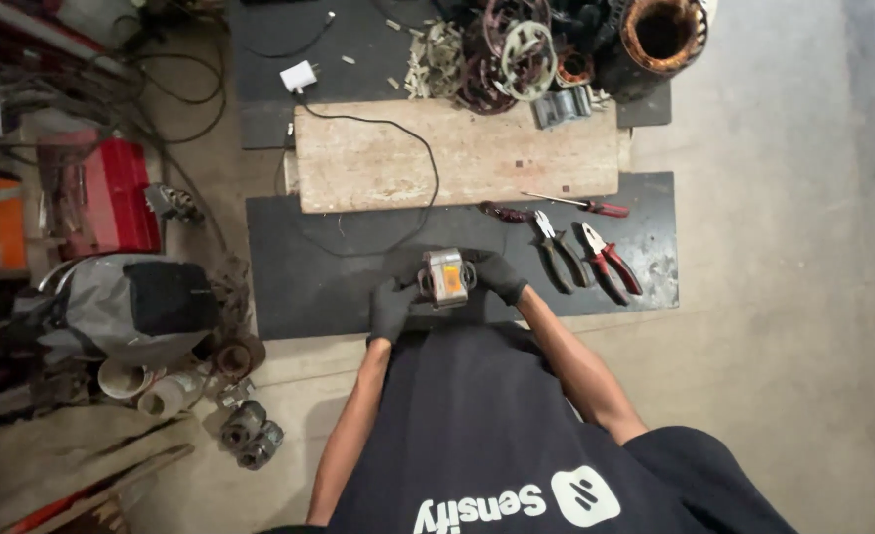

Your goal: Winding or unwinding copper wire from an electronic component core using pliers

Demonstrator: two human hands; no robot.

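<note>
Gripping the small metal motor block with both gloved hands, left hand and right hand, fingers clenched, hold it level above the black mat, near the pliers.

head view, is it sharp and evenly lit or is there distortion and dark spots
Head view: wide-angle bend curves the wooden board and mat; centre is bright and fairly sharp around the small metal part held in both gloved hands; the left clutter sits in shadow.

Gloved fingers hide the small motor's sides; a rusty stator at upper right is cropped.
</note>
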